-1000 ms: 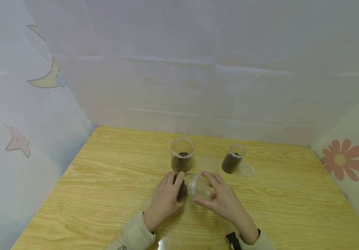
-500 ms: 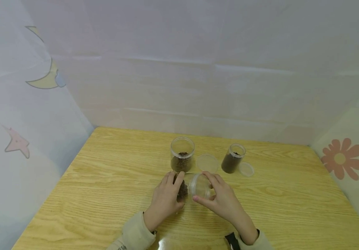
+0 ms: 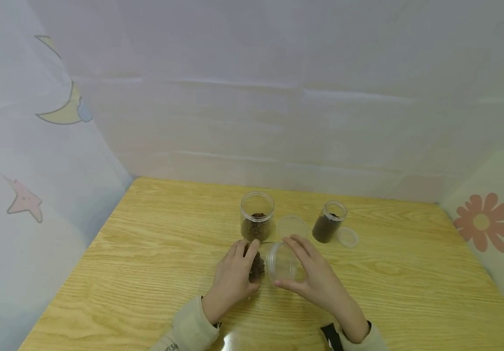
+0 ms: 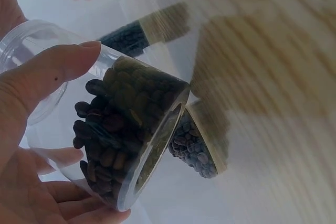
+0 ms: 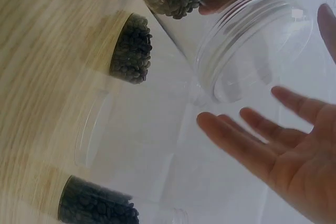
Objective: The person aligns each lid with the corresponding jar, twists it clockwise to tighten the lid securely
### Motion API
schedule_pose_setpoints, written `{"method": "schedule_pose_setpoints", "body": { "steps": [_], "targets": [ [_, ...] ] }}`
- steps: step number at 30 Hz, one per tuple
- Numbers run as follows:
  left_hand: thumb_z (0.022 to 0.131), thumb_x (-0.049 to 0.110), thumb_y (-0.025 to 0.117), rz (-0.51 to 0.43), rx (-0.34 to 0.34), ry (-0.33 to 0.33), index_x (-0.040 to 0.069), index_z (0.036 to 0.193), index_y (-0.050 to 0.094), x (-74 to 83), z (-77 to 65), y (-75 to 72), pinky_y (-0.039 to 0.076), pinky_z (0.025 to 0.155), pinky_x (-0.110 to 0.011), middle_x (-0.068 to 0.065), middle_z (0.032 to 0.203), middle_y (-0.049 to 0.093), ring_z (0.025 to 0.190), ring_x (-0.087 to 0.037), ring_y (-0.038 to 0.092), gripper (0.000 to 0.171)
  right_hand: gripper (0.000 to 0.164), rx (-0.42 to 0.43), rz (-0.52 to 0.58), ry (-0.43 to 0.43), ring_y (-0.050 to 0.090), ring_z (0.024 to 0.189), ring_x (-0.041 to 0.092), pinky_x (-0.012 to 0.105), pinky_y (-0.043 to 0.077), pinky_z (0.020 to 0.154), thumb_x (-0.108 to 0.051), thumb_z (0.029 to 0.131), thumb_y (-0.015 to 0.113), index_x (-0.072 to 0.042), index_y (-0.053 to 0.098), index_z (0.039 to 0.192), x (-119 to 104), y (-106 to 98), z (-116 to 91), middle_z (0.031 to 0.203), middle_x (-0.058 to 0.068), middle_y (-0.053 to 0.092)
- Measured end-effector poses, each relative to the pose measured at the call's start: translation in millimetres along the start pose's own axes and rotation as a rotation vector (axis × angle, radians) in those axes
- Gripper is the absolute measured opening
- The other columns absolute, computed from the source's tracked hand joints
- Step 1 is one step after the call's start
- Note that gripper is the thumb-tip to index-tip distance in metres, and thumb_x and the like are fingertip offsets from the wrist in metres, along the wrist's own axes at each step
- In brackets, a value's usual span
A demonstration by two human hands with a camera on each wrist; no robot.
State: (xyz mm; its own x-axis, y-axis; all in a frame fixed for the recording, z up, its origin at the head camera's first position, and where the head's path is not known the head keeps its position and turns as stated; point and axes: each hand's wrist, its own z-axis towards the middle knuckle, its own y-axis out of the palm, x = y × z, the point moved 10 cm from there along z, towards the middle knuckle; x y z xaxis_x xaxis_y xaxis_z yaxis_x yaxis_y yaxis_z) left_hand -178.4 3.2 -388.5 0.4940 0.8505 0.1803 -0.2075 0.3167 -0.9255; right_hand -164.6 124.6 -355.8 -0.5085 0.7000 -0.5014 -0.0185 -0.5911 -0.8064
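Note:
My left hand (image 3: pixel 232 273) grips a clear jar (image 4: pixel 50 85) with dark roasted coffee beans (image 4: pixel 126 114) in its lower part. The jar leans toward my right hand, its ringed mouth end (image 3: pixel 280 263) on that side. Whether a lid sits on that end I cannot tell. Around this end my right hand (image 3: pixel 322 278) is spread, thumb and fingers on opposite sides. The right wrist view shows its fingers (image 5: pixel 236 148) extended and apart from the jar.
Behind my hands stand a wide lidless jar of beans (image 3: pixel 256 226) and a narrower lidless one (image 3: pixel 326 226). A large clear lid (image 3: pixel 293 227) lies between them on the wooden table (image 3: pixel 160 234). A small lid (image 3: pixel 348 237) lies beside the narrower jar. Printed cloth (image 3: pixel 252 122) hangs around.
My right hand has loosened from the jar's mouth end and shifted slightly right, its fingers straighter. My left hand stays round the jar.

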Motion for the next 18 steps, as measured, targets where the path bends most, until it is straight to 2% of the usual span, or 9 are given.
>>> {"method": "schedule_pose_setpoints", "body": {
  "steps": [8,12,18],
  "targets": [
    [0.056,0.035,0.086,-0.008,-0.021,-0.006,0.010,0.127,0.040,-0.7,1.2,0.1,0.052,0.072,-0.041,-0.019,0.118,0.050,0.106,-0.034,0.053,0.088,0.083,0.002,-0.003,-0.221,0.041,0.118,0.033,0.054,0.042,0.087,-0.028,0.059,0.085,-0.012,0.047,0.131,-17.1,-1.6,0.8,0.136,0.013,0.039],
    [0.055,0.035,0.086,-0.011,-0.015,-0.007,0.010,0.127,0.041,-1.1,1.2,-0.3,0.053,0.071,-0.041,-0.018,0.117,0.050,0.105,-0.034,0.053,0.088,0.084,-0.010,0.015,-0.257,0.040,0.120,0.033,0.060,0.036,0.090,-0.022,0.059,0.085,-0.012,0.045,0.132,-18.4,0.6,0.9,0.136,0.014,0.038],
    [0.055,0.035,0.086,-0.014,-0.006,-0.006,0.010,0.127,0.041,-1.4,1.1,-0.7,0.053,0.070,-0.041,-0.018,0.117,0.050,0.105,-0.034,0.054,0.088,0.085,-0.011,0.016,-0.266,0.040,0.119,0.034,0.061,0.035,0.089,-0.020,0.059,0.085,-0.013,0.044,0.133,-17.4,2.4,1.3,0.136,0.013,0.037]
  ]
}}
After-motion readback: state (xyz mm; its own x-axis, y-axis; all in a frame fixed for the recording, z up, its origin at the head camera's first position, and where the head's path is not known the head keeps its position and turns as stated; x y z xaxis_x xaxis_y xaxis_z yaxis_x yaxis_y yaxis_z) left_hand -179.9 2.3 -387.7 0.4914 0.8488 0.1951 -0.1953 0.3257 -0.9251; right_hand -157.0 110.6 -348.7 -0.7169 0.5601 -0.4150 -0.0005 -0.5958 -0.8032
